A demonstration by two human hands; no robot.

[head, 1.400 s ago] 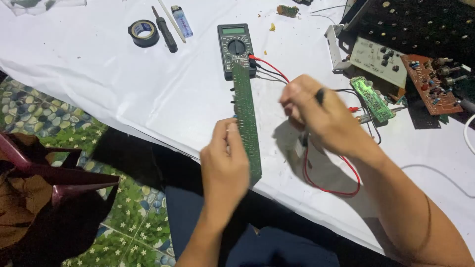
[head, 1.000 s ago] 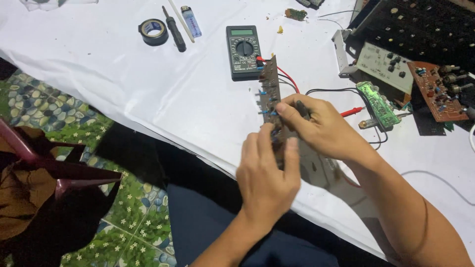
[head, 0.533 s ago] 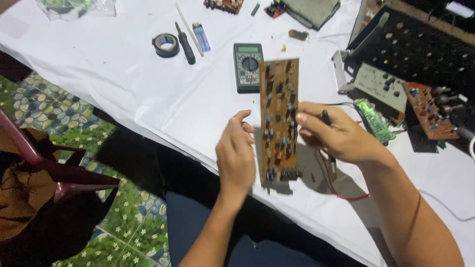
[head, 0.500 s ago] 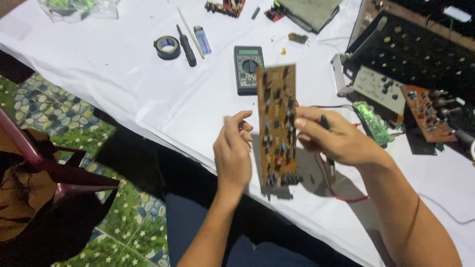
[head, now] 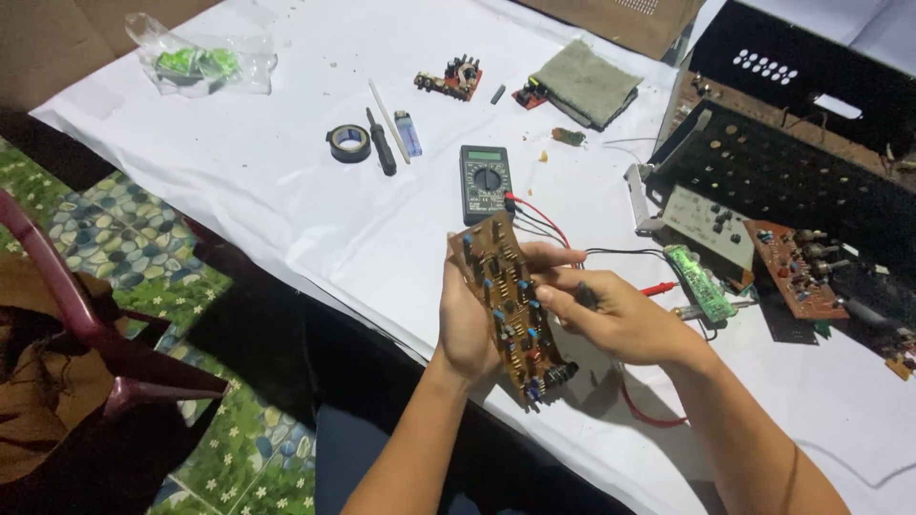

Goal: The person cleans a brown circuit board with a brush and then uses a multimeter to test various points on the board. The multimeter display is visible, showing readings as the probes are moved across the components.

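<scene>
I hold a long brown circuit board (head: 509, 305) tilted up over the white table edge, component side toward me. My left hand (head: 466, 319) grips it from behind along its left edge. My right hand (head: 611, 315) touches the board's right side and pinches a black test probe (head: 585, 297). Red and black leads (head: 544, 221) run from it to a dark multimeter (head: 486, 180) lying just beyond the board.
A tape roll (head: 349, 142), screwdriver (head: 382, 143), lighter (head: 407, 133) and small boards lie farther back. A black perforated chassis (head: 792, 181) with loose boards (head: 795, 270) fills the right side. A green board (head: 698, 282) lies nearby. A plastic bag (head: 197, 59) sits far left.
The board was turned from edge-on to component side facing me and lifted nearer. My left hand shifted behind it; my right hand kept the probe beside it.
</scene>
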